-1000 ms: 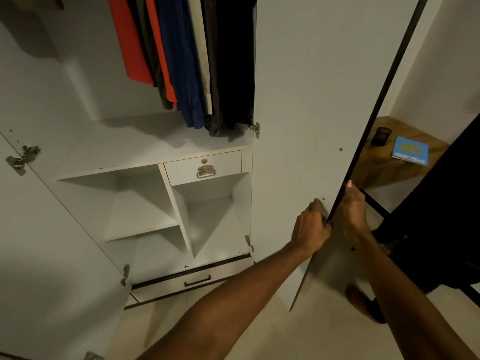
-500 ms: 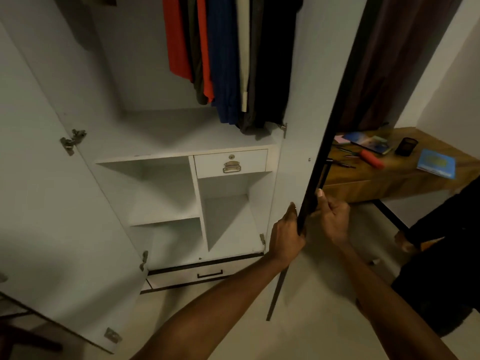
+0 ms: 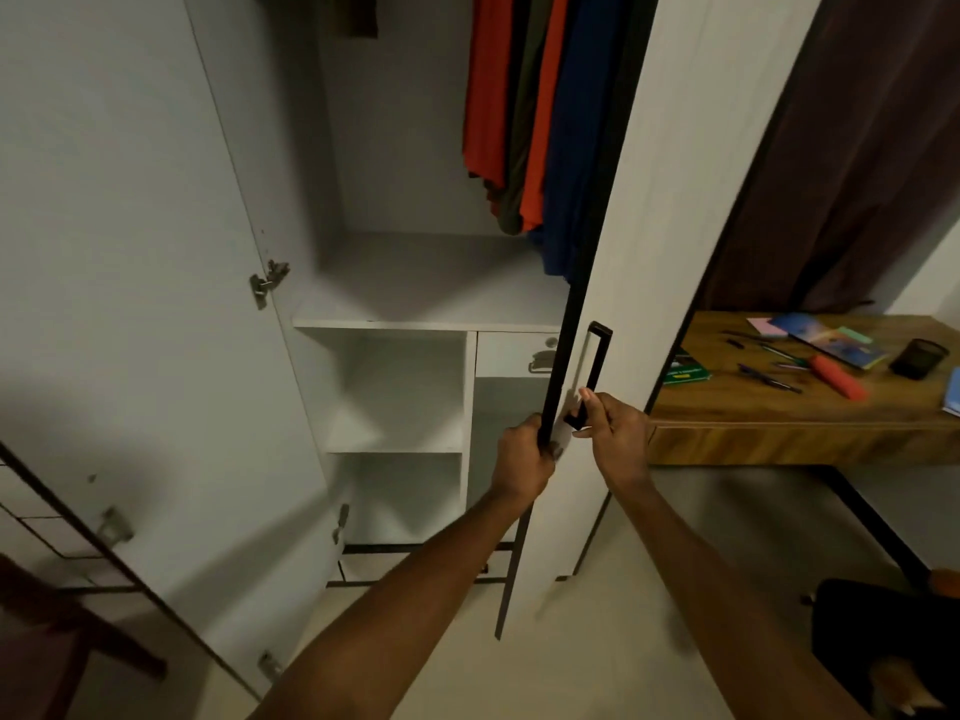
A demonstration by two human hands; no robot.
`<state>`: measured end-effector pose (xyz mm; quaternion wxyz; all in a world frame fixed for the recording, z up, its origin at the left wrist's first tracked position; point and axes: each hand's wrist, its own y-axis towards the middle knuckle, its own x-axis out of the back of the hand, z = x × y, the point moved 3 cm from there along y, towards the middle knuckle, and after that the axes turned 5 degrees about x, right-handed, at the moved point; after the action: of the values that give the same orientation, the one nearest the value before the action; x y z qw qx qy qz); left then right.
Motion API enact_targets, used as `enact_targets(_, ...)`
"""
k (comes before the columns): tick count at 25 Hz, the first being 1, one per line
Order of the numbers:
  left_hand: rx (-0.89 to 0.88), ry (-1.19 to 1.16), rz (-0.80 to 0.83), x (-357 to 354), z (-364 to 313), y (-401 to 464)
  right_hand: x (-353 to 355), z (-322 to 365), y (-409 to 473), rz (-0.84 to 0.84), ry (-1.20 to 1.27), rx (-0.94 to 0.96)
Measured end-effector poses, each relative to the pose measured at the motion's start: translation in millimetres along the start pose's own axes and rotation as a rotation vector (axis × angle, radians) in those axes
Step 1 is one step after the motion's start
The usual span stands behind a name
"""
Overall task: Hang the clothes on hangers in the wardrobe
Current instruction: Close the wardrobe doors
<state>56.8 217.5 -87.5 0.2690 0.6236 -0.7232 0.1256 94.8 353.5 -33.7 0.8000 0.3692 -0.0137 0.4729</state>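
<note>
Wardrobe (image 3: pixel 395 272) stands wide on its left side, clothes (image 3: pixel 524 111) hanging top right inside — up and left of both hands. The right door (image 3: pixel 670 210) runs tall and upright, its edge towards us. Left hand (image 3: pixel 522 457) curls round that black edge; right hand (image 3: pixel 613 433) pinches the foot of the door handle (image 3: pixel 595 374). Against half a second back, the door has swung further shut — its outer face and handle now show.
</note>
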Motion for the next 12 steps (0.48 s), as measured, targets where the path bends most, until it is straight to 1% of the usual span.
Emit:
enact_targets(4,0.037,-0.048,0.048,16,19,26,-26,-8,19,0.037,-0.020,-0.020)
enact_targets(8,0.037,-0.012,0.068,33,27,51,-51,-9,36,0.034,-0.063,-0.013)
enact_targets(12,0.094,-0.025,0.122,51,46,87,-79,-15,55,0.025,-0.065,-0.009)
